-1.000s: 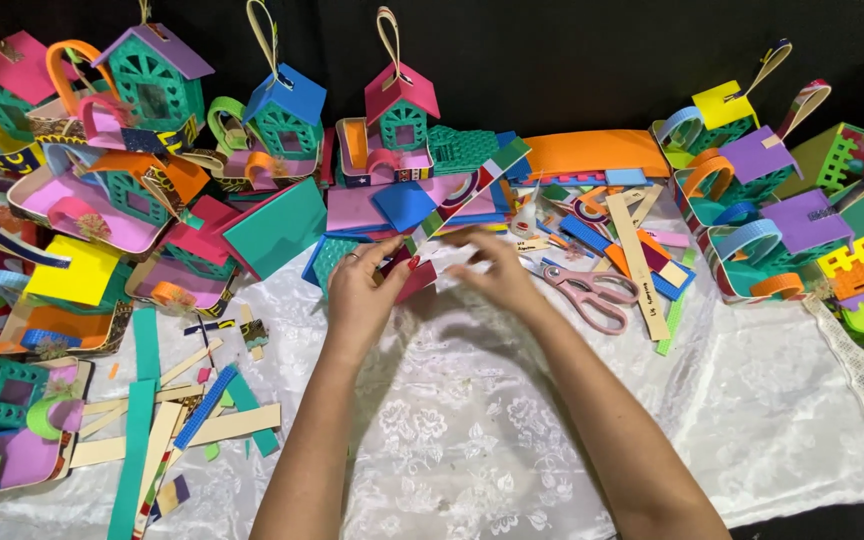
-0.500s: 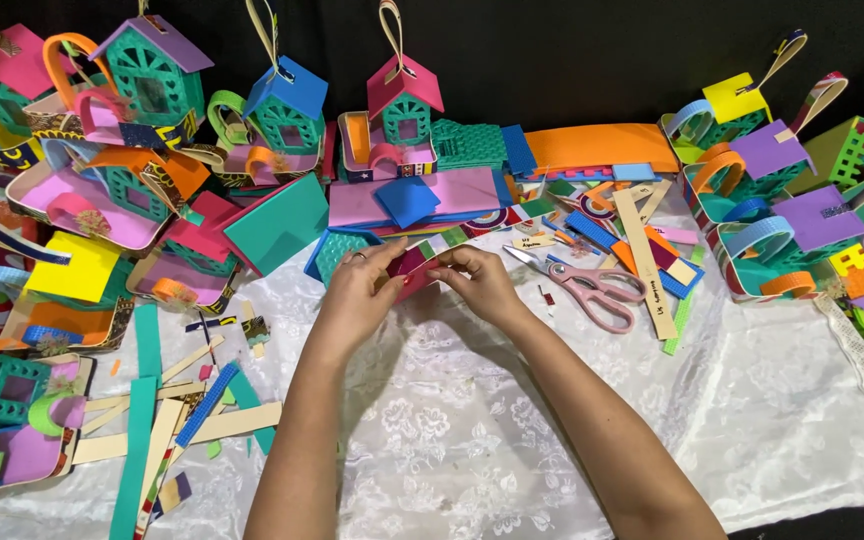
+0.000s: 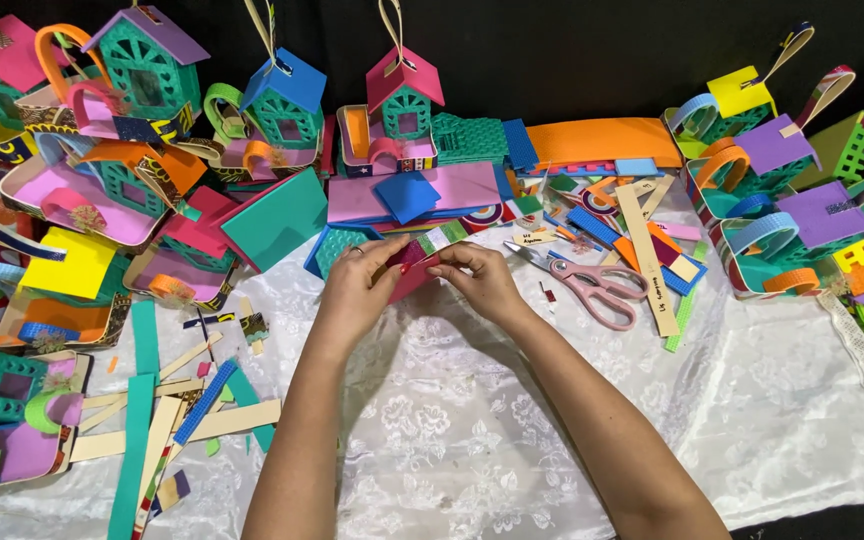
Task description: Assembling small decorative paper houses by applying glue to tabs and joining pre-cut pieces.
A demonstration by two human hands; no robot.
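Head view looks down on a table draped in a white lace cloth (image 3: 472, 440), with both forearms entering from the bottom edge and meeting at the centre of the frame. Left hand (image 3: 360, 290) and right hand (image 3: 487, 282) sit close together, fingertips pinched shut on a small red foam piece (image 3: 414, 272) held between them; a green patterned strip (image 3: 444, 237) pokes up just above the fingers, and whether it is attached to the red piece cannot be told. The held piece sits just above the cloth, a little above frame centre, directly below a flat stack of pink and blue foam sheets (image 3: 422, 192). Pink-handled scissors (image 3: 584, 282) lie on the cloth just right of the right hand, blades closed, untouched. A teal foam sheet (image 3: 274, 217) leans tilted at upper left of the hands. Finished foam houses stand along the top: a blue-roofed house (image 3: 284, 100) and a pink-roofed house (image 3: 404, 95), each with a hanging loop. Loose foam strips (image 3: 157, 420) lie scattered at lower left. More coloured house parts crowd the right edge.
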